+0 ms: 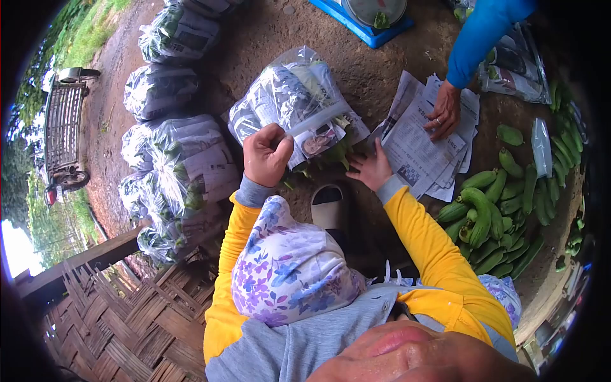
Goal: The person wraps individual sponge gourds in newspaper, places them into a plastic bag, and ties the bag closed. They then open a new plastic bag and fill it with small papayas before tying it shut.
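My left hand [267, 156] is closed, with thumb and fingers pinched at the rim of a clear plastic bag [296, 86]. Inside the bag are newspaper-wrapped bundles, and green vegetable ends [340, 153] show at its near opening. My right hand [372, 167] is open with fingers apart, just right of that opening and beside a pile of newspaper sheets [414, 143]. Another person's hand [445, 111], with a ring and a blue sleeve [487, 38], rests on the same sheets.
Several filled plastic bags [184, 159] line the left side. Long green vegetables [480, 216] are heaped at right, near a plastic packet [541, 149]. A scale on a blue base [369, 32] stands at the top. Woven matting [127, 318] lies lower left; a cart [63, 127] is outside.
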The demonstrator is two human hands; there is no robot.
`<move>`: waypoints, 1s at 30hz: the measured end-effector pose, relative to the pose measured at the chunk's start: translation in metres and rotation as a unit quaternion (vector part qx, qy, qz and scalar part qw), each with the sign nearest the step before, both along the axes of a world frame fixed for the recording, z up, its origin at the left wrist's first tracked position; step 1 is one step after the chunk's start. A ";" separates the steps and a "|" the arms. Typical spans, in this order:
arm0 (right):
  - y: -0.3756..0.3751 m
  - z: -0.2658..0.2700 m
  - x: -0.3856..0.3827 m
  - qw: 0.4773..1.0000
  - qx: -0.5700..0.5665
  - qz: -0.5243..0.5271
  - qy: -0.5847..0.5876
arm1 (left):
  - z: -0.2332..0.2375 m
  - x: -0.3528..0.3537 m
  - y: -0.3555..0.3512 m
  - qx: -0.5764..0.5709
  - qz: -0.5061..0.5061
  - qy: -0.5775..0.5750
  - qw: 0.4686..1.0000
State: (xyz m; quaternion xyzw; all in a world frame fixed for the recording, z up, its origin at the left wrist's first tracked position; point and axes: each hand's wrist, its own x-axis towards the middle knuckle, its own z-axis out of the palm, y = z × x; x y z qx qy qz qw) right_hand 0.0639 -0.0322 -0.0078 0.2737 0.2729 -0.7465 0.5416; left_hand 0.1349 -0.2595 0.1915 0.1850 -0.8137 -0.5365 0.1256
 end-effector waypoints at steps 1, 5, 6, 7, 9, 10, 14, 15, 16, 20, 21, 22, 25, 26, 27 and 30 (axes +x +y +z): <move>-0.002 0.001 0.002 0.999 -0.036 0.007 -0.007 | 0.004 0.000 0.002 0.007 -0.002 -0.001 1.000; -0.013 -0.008 0.022 0.988 -0.156 0.001 -0.022 | 0.018 0.004 0.005 -0.007 -0.011 -0.001 1.000; -0.015 -0.006 0.032 0.986 -0.166 -0.009 -0.008 | 0.024 0.004 0.006 -0.003 -0.015 -0.002 1.000; -0.016 -0.001 0.042 0.984 -0.176 -0.022 0.008 | 0.029 0.003 0.008 0.001 -0.020 -0.001 1.000; -0.017 0.009 0.058 0.983 -0.180 -0.023 -0.015 | 0.037 0.002 0.011 -0.013 -0.033 0.000 0.999; -0.017 0.015 0.066 0.982 -0.183 -0.024 -0.026 | 0.043 0.002 0.013 -0.026 -0.041 -0.011 0.999; -0.028 0.035 0.077 0.980 -0.192 -0.031 -0.030 | 0.080 0.000 0.023 -0.085 -0.058 -0.011 0.995; -0.031 0.038 0.079 0.980 -0.192 -0.034 -0.031 | 0.088 0.001 0.024 -0.090 -0.056 -0.010 0.994; -0.035 0.046 0.077 0.978 -0.202 -0.040 -0.024 | 0.098 0.001 0.025 -0.086 -0.053 -0.002 0.995; -0.046 0.107 0.047 0.969 -0.241 -0.061 0.013 | 0.149 -0.008 0.030 -0.130 -0.056 0.052 0.989; -0.051 0.124 0.041 0.966 -0.251 -0.064 0.019 | 0.165 -0.013 0.031 -0.159 -0.069 0.082 0.982; -0.056 0.140 0.035 0.961 -0.266 -0.075 0.018 | 0.184 -0.021 0.036 -0.211 -0.064 0.102 0.970; -0.068 0.192 0.008 0.949 -0.295 -0.112 0.029 | 0.220 -0.049 0.032 -0.236 -0.074 0.173 0.953; -0.070 0.211 -0.004 0.948 -0.291 -0.126 0.041 | 0.232 -0.063 0.033 -0.269 -0.077 0.200 0.939; -0.072 0.227 -0.016 0.946 -0.286 -0.139 0.054 | 0.244 -0.078 0.032 -0.302 -0.079 0.228 0.922; -0.079 0.251 -0.064 0.931 -0.306 -0.186 0.075 | 0.270 -0.123 0.032 -0.314 -0.097 0.283 0.901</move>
